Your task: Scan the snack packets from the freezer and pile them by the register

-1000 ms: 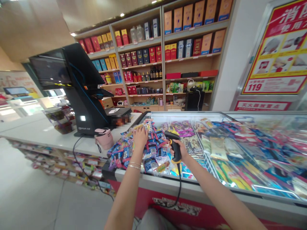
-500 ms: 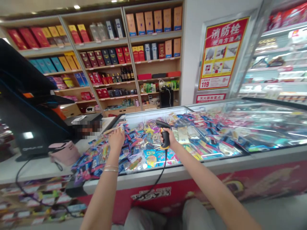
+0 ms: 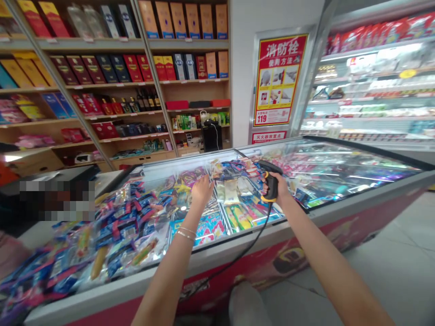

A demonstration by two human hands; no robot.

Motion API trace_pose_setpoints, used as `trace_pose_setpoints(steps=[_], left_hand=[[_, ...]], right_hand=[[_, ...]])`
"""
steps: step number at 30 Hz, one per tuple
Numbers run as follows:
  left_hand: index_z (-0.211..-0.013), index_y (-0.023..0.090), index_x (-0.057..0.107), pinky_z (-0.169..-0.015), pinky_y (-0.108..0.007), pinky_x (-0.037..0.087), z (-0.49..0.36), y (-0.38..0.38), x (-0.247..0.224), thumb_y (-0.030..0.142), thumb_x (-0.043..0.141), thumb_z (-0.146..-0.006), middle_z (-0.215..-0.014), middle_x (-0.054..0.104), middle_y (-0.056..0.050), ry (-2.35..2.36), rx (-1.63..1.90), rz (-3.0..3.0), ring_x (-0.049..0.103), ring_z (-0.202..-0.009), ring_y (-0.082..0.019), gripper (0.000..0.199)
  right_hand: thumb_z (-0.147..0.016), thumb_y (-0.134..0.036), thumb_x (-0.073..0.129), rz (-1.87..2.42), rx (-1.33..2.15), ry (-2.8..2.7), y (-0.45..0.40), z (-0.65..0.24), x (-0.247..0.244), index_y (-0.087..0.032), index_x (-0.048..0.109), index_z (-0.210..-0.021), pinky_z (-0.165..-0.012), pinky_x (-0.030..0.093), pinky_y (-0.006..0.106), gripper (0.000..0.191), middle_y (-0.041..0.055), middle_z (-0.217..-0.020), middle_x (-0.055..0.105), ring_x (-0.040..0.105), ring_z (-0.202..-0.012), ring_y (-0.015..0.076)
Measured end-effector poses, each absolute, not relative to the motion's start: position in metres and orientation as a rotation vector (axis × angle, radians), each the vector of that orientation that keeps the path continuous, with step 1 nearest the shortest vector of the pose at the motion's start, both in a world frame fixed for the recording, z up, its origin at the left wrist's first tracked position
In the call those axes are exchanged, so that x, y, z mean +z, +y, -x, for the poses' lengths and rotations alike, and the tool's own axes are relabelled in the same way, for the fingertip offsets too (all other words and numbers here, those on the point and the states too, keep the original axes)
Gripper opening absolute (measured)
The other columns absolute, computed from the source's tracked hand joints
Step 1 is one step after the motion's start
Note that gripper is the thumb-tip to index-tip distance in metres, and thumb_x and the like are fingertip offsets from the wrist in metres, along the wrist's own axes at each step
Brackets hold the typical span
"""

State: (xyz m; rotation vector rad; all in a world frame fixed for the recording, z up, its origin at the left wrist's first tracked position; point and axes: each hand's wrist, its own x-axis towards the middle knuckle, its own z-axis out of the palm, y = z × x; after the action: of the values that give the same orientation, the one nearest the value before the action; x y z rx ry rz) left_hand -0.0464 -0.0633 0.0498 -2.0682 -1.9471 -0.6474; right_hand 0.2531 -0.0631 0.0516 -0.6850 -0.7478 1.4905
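My right hand is wrapped around the grip of a black and yellow handheld barcode scanner, raised over the chest freezer. The scanner's cable hangs down across the freezer's front. Left of it, my left hand is over the glass top with its fingers loosely stretched out, and nothing shows in them. Beside that hand, a heap of blue and purple snack packets covers the left part of the freezer top. One clear packet with a sausage-shaped item lies near the front edge.
The chest freezer runs to the right, with colourful packages seen through its glass. A counter with a dark device is on the left. Shelves of boxed bottles stand behind, and a refrigerated display is at the right.
My view has swung right. Both hands have moved right along the freezer, the right one still with the scanner. My left hand has come away from the packets on the left.
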Motion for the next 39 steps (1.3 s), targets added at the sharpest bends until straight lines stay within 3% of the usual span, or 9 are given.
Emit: trace_pose_setpoints(steps=[10,15,20,25,31,39], left_hand=[[-0.136,0.022,0.045,-0.098,-0.034,0.046,-0.110,-0.042,0.020,0.029,0.045,-0.093,-0.130,0.059,-0.010,-1.595,-0.764,2.677,0.058,-0.115,-0.022,0.044],[-0.137,0.025,0.044,-0.107,-0.035,0.039,-0.144,-0.026,0.017,0.031,0.046,-0.094,-0.144,0.048,-0.009,-1.424,-0.797,2.851,0.045,-0.133,-0.021,0.044],[-0.133,0.023,0.050,-0.107,-0.040,0.039,-0.152,-0.023,0.006,0.036,0.050,-0.092,-0.147,0.044,-0.012,-1.555,-0.718,2.807,0.046,-0.131,-0.026,0.043],[-0.125,0.020,0.049,-0.108,-0.042,0.036,-0.150,-0.020,0.000,0.036,0.055,-0.089,-0.142,0.049,-0.014,-1.569,-0.766,2.750,0.043,-0.133,-0.027,0.040],[-0.112,0.016,0.048,-0.096,-0.045,0.041,-0.152,-0.019,-0.007,0.042,0.058,-0.085,-0.111,0.062,-0.017,-1.742,-0.840,2.587,0.051,-0.119,-0.032,0.039],[-0.127,0.016,0.039,-0.096,-0.041,0.040,-0.141,-0.025,0.008,0.024,0.073,-0.067,-0.116,0.057,-0.014,-1.764,-0.888,2.459,0.053,-0.113,-0.031,0.069]], right_hand=[[-0.075,-0.034,0.058,0.889,1.387,-0.625,-0.081,-0.332,0.011,-0.019,0.058,-0.077,-0.033,0.037,0.022,0.015,-0.0012,-0.058,0.054,0.044,-0.037,0.0094],[-0.077,-0.033,0.059,0.892,1.369,-0.556,-0.082,-0.328,0.002,-0.018,0.059,-0.080,-0.033,0.038,0.022,0.015,-0.0016,-0.057,0.056,0.046,-0.036,0.0093],[-0.077,-0.032,0.060,0.929,1.340,-0.580,-0.082,-0.326,0.001,-0.016,0.059,-0.079,-0.033,0.039,0.022,0.016,-0.0005,-0.055,0.058,0.049,-0.035,0.0104],[-0.077,-0.033,0.061,0.915,1.332,-0.616,-0.083,-0.327,0.001,-0.016,0.057,-0.077,-0.034,0.041,0.023,0.017,0.0002,-0.055,0.059,0.049,-0.035,0.0107],[-0.077,-0.032,0.060,0.905,1.338,-0.616,-0.083,-0.329,0.000,-0.017,0.056,-0.077,-0.034,0.040,0.022,0.016,0.0001,-0.057,0.060,0.050,-0.036,0.0104],[-0.078,-0.031,0.058,0.991,1.355,-0.622,-0.078,-0.318,0.006,-0.018,0.056,-0.076,-0.032,0.040,0.022,0.013,0.0005,-0.053,0.060,0.049,-0.034,0.0111]])
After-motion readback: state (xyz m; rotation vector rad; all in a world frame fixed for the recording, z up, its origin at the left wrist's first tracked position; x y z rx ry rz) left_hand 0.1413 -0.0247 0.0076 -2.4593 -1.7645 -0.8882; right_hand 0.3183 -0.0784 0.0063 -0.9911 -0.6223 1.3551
